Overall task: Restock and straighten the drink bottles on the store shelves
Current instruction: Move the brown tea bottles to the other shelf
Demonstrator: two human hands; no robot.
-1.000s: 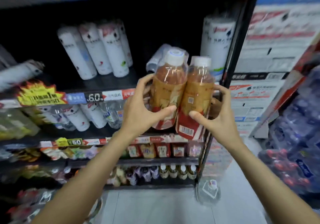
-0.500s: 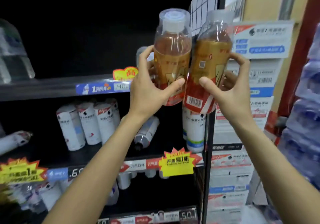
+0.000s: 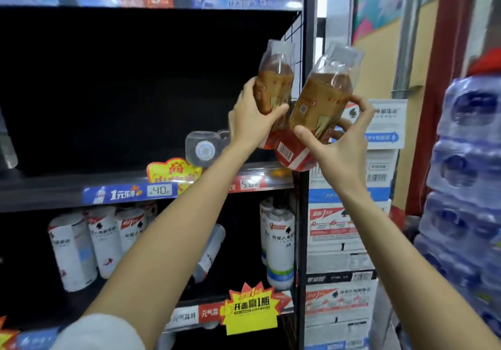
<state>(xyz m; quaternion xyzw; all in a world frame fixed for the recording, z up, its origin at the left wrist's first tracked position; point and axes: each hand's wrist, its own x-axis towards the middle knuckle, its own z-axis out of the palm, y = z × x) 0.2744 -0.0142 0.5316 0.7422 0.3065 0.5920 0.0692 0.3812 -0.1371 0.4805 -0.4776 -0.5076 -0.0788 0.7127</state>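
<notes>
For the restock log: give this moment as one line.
left hand grips brown tea bottle | right hand grips second brown tea bottle | both raised at dark shelf

- Left hand (image 3: 250,120): bare, no ring, watch or glove showing.
- Right hand (image 3: 343,143): bare likewise, wrist unadorned.
- Both forearms uncovered.
- Pale grey-white fabric sleeve (image 3: 97,332) at the left upper arm, soft-edged and blurred.

A tall black shelving unit (image 3: 303,132) fills the nine o'clock side, its upper bay dark and price strips (image 3: 130,193) along each edge. At three o'clock, shrink-wrapped water packs (image 3: 466,187) stack high beside piled cardboard cartons (image 3: 341,241), with a yellow wall (image 3: 379,59) behind.
</notes>
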